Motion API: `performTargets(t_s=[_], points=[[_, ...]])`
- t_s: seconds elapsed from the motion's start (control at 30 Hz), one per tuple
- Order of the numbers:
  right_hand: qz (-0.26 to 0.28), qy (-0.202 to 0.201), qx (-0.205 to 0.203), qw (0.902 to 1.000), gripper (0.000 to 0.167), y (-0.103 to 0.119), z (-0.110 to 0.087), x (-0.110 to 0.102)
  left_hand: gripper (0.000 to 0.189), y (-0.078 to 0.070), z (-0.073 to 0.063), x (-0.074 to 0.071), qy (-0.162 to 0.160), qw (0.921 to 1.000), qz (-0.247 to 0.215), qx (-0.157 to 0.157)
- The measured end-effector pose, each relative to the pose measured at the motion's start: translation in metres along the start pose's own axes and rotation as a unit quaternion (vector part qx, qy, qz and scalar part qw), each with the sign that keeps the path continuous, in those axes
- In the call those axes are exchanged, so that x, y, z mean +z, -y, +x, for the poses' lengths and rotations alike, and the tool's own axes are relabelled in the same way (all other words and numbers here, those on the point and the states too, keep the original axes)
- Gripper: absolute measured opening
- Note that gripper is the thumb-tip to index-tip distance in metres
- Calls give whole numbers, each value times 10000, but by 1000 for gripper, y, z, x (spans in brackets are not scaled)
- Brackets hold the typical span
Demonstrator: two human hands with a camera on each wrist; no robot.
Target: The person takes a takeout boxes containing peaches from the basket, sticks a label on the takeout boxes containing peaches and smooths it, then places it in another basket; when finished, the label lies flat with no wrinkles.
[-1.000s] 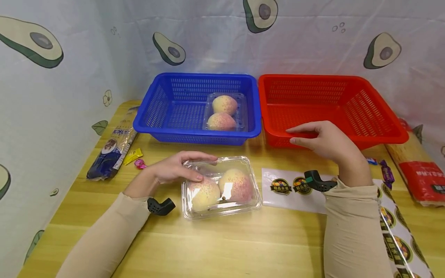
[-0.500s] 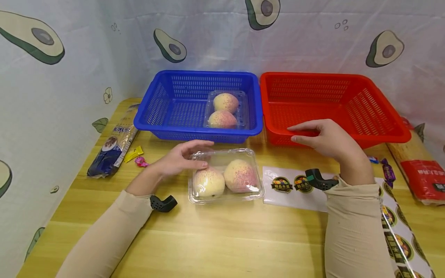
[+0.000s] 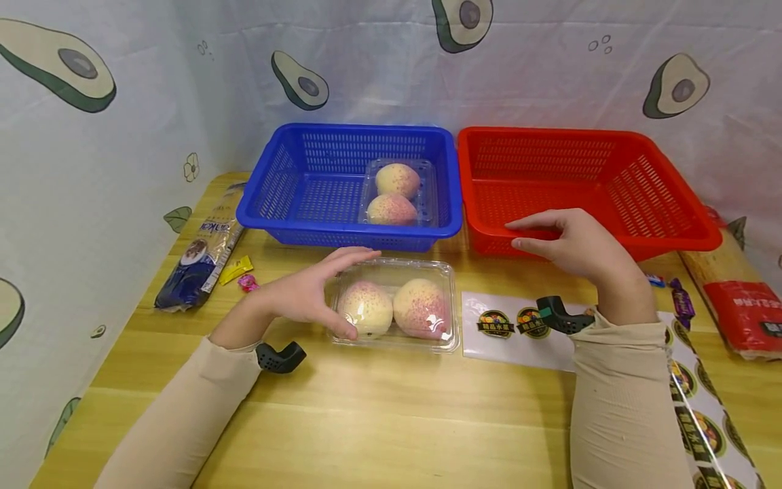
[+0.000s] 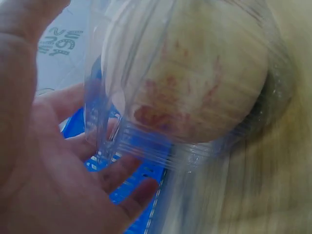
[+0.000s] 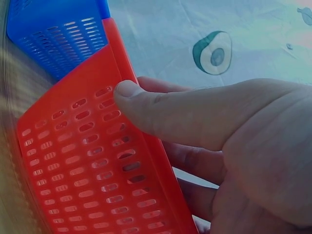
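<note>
In the head view, a clear plastic clamshell box [image 3: 449,339] with two peaches [image 3: 421,309] inside rests on the table. Around its left end my left hand [image 3: 308,292] is spread, thumb at the front edge and fingers at the back. The left wrist view shows those fingers loose beside the clear wall, a peach [image 4: 195,73] close behind it; any contact is hard to judge. My right hand [image 3: 577,244] pinches the front rim of the red basket [image 3: 666,243], thumb outside on the slotted wall and fingers over the inner side, as the right wrist view shows.
A blue basket [image 3: 348,233] holds another clear box with two peaches [image 3: 394,209]. White stickered sheet [image 3: 513,346] lies right of the near box. A blue food packet [image 3: 189,272] and candies [image 3: 235,270] lie left; a red-labelled pack [image 3: 745,312] lies right.
The box has shifted slightly back and right on the table. My left hand has spread its thumb and fingers wider and drawn a little left. My right hand stays on the red rim.
</note>
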State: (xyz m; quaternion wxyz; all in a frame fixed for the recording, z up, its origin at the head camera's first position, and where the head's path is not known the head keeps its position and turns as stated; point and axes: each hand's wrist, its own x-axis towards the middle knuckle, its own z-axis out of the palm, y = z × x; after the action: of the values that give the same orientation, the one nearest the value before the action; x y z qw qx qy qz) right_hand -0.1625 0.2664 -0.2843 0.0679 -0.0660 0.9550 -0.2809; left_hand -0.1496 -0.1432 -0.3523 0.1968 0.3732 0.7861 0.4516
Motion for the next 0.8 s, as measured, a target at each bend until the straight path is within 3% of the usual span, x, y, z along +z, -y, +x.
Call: performTargets(t_s=[0.1, 0.3, 0.6, 0.8], points=[[-55, -21, -23, 10000, 40, 0, -1, 0, 114, 0, 0, 3, 189, 9997, 138, 118], [-193, 38, -149, 9997, 44, 3, -3, -2, 113, -1, -1, 4, 232, 9997, 56, 65], [-76, 103, -1288, 9916, 38, 24, -24, -12, 112, -2, -2, 3, 242, 9997, 55, -46], [82, 333, -1571, 9870, 34, 34, -35, -10, 112, -3, -3, 3, 227, 9997, 5, -23]])
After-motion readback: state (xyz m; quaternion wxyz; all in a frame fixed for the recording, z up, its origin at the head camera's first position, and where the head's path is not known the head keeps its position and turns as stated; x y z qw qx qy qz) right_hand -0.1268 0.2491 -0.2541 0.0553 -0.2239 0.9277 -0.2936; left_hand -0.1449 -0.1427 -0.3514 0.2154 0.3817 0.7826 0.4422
